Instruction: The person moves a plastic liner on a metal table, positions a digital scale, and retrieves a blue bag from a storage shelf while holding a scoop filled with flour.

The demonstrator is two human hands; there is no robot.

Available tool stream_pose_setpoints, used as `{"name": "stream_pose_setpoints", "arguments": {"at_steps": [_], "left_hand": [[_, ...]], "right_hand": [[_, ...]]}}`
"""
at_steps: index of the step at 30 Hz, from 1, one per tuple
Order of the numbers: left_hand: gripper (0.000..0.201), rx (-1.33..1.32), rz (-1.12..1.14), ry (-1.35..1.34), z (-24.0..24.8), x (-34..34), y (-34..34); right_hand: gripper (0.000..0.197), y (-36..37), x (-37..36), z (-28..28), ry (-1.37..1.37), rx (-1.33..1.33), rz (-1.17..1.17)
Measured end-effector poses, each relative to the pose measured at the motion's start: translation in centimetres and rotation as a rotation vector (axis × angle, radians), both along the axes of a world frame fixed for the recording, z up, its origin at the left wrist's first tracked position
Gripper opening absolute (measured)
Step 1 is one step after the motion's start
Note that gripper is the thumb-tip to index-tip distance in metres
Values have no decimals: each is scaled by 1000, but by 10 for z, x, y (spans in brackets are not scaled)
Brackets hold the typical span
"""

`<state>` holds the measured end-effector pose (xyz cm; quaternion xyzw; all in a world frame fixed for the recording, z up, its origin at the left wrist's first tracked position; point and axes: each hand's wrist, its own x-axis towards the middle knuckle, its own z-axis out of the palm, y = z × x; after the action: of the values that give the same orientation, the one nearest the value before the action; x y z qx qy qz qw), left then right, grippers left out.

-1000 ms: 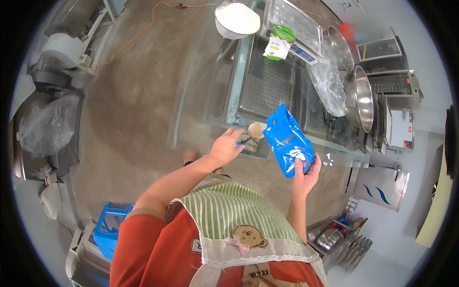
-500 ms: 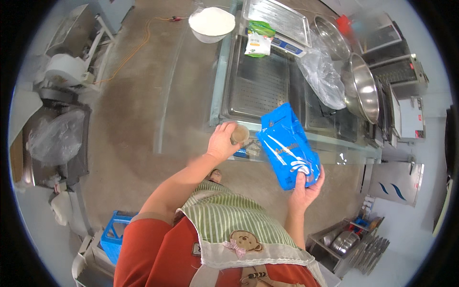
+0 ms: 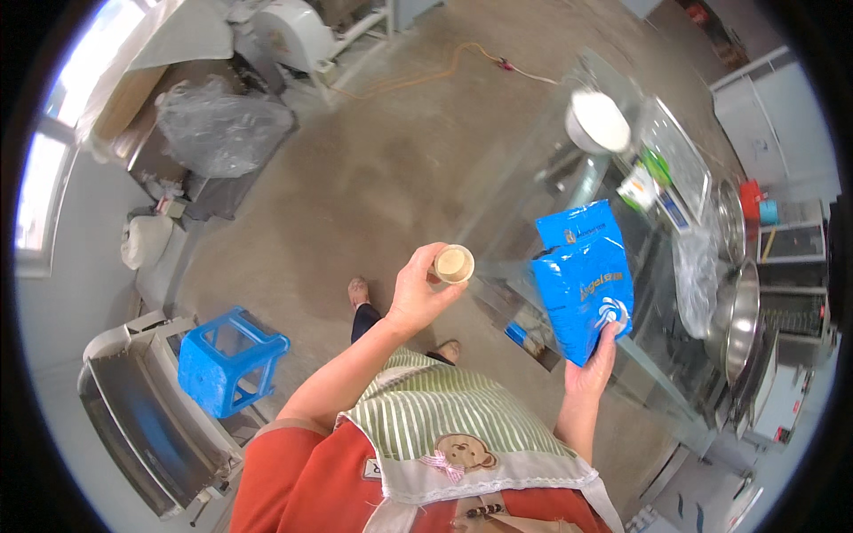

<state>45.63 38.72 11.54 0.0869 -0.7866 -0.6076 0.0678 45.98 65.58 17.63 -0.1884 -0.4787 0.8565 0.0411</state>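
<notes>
My left hand is wrapped round a small round cup, held upright out in front of me, with something beige inside. A shiny blue bag with a folded-over top hangs from my right hand, its thumb on the front near the bottom corner. The bag is held a short way to the right of the cup, apart from it. Past the bag, on a glass-topped table, stand a bowl of white powder and a green and white packet.
A scale, a clear plastic bag and steel bowls occupy the table's right side. Left of me stand a blue plastic stool and a grey machine. An orange cord crosses the floor.
My body has turned leftward, so the table now lies farther right and the stool shows fully. Both hands keep their hold; the cup's top now faces up into view.
</notes>
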Motion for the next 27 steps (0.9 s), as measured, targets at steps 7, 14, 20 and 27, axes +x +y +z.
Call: {"name": "stream_pose_setpoints", "arguments": {"at_steps": [7,14,20,27], "left_hand": [[49,-7,193,4,19,-2,-184],[51,16,269,-12,15,-47,-316],[55,-250,182,126,22,-141,-360],[59,-286,141,158,31,-260,-393]], "right_hand": [[55,-168,-42,-75,-306,-308,183],[46,-276,-89,-83,-483,-466,226],[43,-281,-132,-126,-457,-400,308],[48,-306,-206,-207,-564,-313,343]]}}
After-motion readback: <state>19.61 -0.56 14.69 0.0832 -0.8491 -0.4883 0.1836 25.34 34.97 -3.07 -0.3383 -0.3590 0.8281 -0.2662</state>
